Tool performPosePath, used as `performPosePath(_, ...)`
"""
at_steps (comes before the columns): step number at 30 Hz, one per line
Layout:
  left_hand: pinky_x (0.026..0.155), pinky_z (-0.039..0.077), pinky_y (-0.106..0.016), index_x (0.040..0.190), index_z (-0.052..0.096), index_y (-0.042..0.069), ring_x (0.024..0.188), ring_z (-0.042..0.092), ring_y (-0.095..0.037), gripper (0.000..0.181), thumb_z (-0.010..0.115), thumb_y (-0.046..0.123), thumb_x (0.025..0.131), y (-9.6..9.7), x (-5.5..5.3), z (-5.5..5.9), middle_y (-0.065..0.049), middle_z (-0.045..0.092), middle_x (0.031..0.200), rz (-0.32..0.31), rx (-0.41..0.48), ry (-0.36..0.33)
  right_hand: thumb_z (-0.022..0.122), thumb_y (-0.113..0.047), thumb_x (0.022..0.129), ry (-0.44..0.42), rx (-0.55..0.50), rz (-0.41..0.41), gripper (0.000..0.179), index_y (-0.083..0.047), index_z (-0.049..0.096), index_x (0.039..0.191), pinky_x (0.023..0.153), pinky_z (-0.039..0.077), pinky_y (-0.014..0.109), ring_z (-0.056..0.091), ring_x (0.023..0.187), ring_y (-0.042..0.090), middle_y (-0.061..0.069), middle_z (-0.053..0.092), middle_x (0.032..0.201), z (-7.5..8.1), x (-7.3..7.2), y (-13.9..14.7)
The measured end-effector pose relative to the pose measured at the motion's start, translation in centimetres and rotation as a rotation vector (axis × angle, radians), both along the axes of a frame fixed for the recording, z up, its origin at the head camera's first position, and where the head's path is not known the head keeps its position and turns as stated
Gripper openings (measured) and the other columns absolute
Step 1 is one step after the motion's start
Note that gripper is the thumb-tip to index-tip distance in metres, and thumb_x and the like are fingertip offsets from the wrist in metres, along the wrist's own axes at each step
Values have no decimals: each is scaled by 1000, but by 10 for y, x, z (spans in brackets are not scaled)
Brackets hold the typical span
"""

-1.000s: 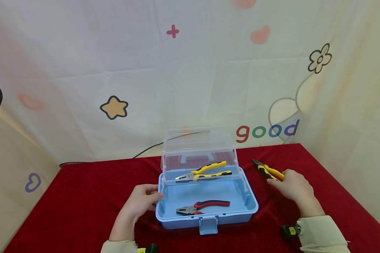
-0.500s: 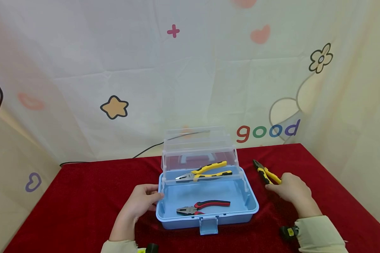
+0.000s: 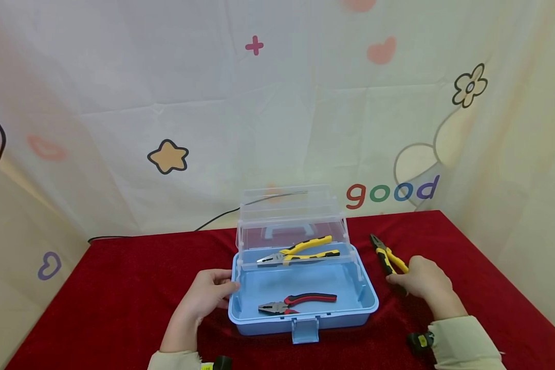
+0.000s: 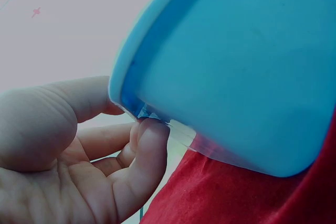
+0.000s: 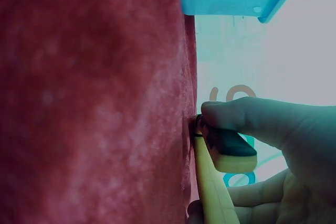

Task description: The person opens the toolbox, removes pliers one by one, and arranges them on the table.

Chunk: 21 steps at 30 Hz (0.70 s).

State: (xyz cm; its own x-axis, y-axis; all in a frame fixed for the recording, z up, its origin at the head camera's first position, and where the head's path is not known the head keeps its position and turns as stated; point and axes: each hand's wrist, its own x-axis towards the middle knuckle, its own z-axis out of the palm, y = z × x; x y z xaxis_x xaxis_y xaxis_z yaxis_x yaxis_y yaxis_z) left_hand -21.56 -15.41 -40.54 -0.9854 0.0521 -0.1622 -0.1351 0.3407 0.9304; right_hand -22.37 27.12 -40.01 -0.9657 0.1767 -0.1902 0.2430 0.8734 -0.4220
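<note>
A blue toolbox (image 3: 305, 325) stands with its clear lid (image 3: 284, 210) raised. My left hand (image 3: 208, 295) pinches its left rim, thumb inside and fingers outside; the left wrist view shows the pinch close up. Inside the box lie red-and-black pliers (image 3: 277, 307). Yellow-and-black long-nose pliers (image 3: 282, 257) lie farther back, behind the clear plastic. To the right of the box, my right hand (image 3: 423, 280) holds the handles of another pair of yellow-and-black pliers (image 3: 383, 253), whose jaws point away from me. In the right wrist view, thumb and fingers close about the yellow handles (image 5: 212, 182), near the cloth.
Red cloth (image 3: 134, 293) covers the table. A light patterned curtain (image 3: 277, 118) hangs behind it. A black cable (image 3: 217, 218) runs along the back edge. The box's front latch (image 3: 304, 330) hangs down over its front wall.
My right hand has shifted slightly left and toward me, and the pliers' handles have swung left with it. The left hand and the box have stayed in place.
</note>
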Motion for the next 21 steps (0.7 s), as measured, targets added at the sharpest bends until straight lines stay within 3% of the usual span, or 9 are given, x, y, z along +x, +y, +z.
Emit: performPosePath(21,66,60,-37,120,61,-4,70,67,-19,36,64,9,87,0,-1,0,-14,69,98,-3,-14,-6,77,-34,73,-22,-2,18,43,-1,51,82,52,40,27,49,62,20,11,51,69,-4,-4,-1)
